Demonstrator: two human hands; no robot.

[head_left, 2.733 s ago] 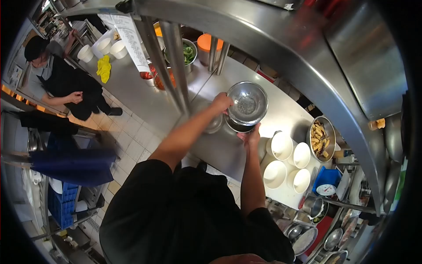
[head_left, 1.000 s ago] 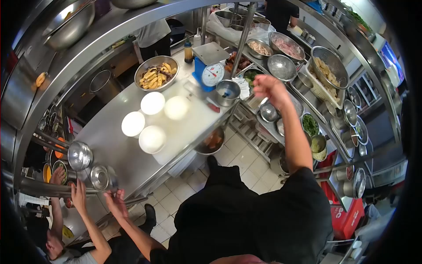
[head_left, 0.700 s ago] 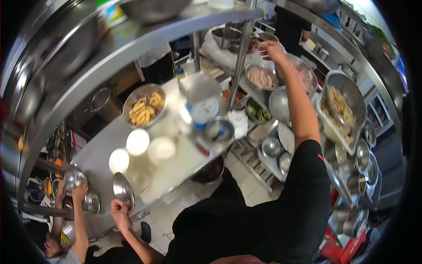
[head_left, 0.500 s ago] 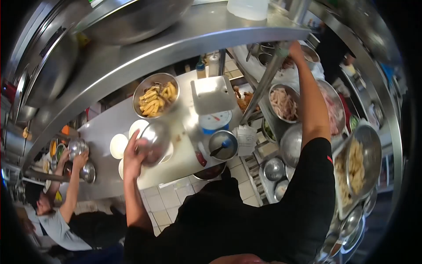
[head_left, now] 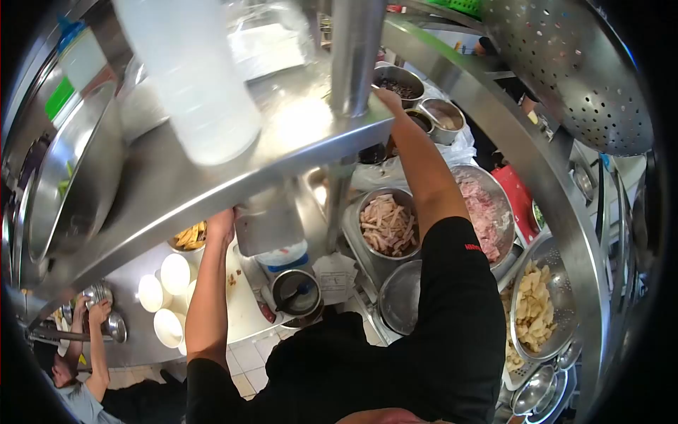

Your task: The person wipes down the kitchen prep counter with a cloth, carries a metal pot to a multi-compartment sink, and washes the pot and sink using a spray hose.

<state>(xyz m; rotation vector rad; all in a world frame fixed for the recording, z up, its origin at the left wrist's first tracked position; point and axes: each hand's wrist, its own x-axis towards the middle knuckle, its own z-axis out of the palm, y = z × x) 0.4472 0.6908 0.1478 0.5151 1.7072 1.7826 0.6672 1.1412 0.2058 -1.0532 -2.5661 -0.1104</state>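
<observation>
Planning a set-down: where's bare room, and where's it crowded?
Free: white cutting board's lower part, between left forearm and dark red object; grey steel counter between round white tubs and silver bowls.
Crowded: around left hand, by blue scale; right side, with round steel bowls of pink meat, perforated steel colander.

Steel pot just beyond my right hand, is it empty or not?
Not empty: dark pieces show inside the steel pot. How deep they go, I can't tell.

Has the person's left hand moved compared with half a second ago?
Yes. Judged against the white bowls on the counter, the left hand has moved past them, toward the scale, and is now beside its flat metal pan.
</observation>
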